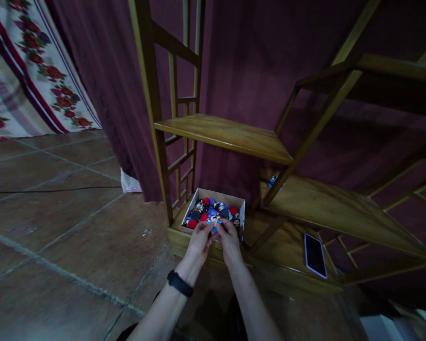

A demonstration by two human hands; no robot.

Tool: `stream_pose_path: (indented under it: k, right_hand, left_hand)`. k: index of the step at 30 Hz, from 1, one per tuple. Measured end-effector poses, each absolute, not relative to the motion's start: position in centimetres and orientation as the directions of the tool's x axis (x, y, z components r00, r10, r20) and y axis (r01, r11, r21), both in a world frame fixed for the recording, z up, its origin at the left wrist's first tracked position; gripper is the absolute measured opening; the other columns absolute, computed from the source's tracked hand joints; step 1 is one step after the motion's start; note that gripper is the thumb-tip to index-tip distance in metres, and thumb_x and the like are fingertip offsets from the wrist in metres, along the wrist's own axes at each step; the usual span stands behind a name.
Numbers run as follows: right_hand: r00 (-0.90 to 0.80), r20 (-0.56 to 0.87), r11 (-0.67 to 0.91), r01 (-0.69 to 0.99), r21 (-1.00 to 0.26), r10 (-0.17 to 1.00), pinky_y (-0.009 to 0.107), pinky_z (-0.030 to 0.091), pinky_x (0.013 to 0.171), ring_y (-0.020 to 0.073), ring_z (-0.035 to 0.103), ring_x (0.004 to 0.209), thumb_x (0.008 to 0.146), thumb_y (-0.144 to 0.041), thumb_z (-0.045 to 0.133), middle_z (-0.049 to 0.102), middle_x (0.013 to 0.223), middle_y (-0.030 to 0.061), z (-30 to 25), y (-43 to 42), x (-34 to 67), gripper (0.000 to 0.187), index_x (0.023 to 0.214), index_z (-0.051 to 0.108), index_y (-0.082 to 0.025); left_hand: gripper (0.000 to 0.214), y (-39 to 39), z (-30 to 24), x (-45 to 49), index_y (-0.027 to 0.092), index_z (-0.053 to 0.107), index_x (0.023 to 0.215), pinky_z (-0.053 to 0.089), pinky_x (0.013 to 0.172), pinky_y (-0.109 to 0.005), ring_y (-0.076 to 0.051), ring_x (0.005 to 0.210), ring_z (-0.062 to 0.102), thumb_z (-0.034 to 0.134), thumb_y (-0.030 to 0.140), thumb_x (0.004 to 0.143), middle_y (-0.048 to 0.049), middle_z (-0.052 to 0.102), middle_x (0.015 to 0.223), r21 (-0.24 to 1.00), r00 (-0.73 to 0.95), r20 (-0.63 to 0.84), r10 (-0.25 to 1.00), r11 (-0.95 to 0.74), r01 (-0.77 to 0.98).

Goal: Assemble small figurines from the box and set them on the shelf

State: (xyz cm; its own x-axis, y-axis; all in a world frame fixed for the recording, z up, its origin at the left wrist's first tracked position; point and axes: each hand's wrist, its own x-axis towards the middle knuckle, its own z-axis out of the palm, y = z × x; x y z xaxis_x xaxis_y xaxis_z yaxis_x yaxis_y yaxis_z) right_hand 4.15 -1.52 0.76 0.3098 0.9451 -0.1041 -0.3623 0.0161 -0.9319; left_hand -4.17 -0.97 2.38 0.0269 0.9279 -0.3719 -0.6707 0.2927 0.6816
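Note:
My left hand (199,240) and my right hand (229,236) meet in front of a shallow cardboard box (243,214). Pinched between the fingers of both is a small blue-and-white figurine (215,221); its exact shape is too small to make out. The box stands on the lowest shelf and holds many little figures (213,210) in red, dark grey, purple-blue and white. My hands hover at the box's near edge and hide part of it. A black band (180,283) circles my left wrist.
A wooden shelf unit (227,135) with slanted posts surrounds the box, one board just above it. On the right lie a phone (315,255) and, one shelf higher, a small blue figure (272,182). A dark cable (57,191) crosses the tiled floor at left.

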Motion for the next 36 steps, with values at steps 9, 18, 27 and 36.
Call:
stream_pose_path:
  k: [9, 18, 27, 36]
  right_hand:
    - [0.309, -0.14, 0.023, -0.47, -0.882, 0.941, 0.025, 0.046, 0.063, 0.0149, 0.059, 0.074, 0.06, -0.033, 0.072, 0.067, 0.085, -0.0009, 0.1, -1.7, 3.7, 0.027, 0.084, 0.063, -0.022]
    - [0.276, -0.246, -0.037, -0.593, -0.804, 0.929, 0.027, 0.05, 0.064, 0.0167, 0.063, 0.078, 0.058, -0.032, 0.076, 0.069, 0.095, 0.0034, 0.3, -1.4, 5.5, 0.037, 0.092, 0.067, -0.021]
    - [0.233, -0.193, 0.013, -0.668, -0.744, 0.953, 0.031, 0.051, 0.075, 0.0175, 0.064, 0.086, 0.062, -0.031, 0.074, 0.07, 0.096, 0.0028, 0.0, -1.3, 5.2, 0.029, 0.089, 0.068, -0.024]
    - [0.287, -0.112, 0.1, -0.63, -0.77, 0.951, 0.032, 0.049, 0.082, 0.0178, 0.062, 0.096, 0.063, -0.03, 0.072, 0.067, 0.106, 0.0015, 0.7, -1.0, 5.8, 0.033, 0.096, 0.065, -0.025]
  left_hand:
    - [0.034, -0.1, 1.1, -3.8, 0.014, 0.057, 0.071, 0.047, 0.05, -0.019, -0.009, 0.05, 0.055, 0.082, 0.025, 0.05, 0.0041, 0.056, 0.054, 0.872, -0.152, -0.223, 0.963, 0.127, -0.473]
    - [0.018, -0.3, 2.1, -3.9, 0.011, 0.06, 0.076, 0.054, 0.057, -0.026, -0.013, 0.056, 0.062, 0.073, 0.015, 0.065, -0.0032, 0.064, 0.063, 0.804, 0.01, -0.291, 0.957, 0.25, -0.54]
    - [0.017, 0.3, 1.9, -4.9, 0.011, 0.059, 0.073, 0.057, 0.065, -0.029, -0.016, 0.065, 0.067, 0.067, -0.003, 0.066, -0.0074, 0.068, 0.071, 0.577, 0.204, -0.462, 0.863, 0.467, -0.67]
    - [0.025, -0.3, 3.3, -2.8, 0.013, 0.065, 0.081, 0.051, 0.072, -0.024, -0.014, 0.071, 0.065, 0.073, 0.004, 0.059, -0.0046, 0.069, 0.076, 0.878, -0.076, -0.065, 0.995, 0.021, -0.479]
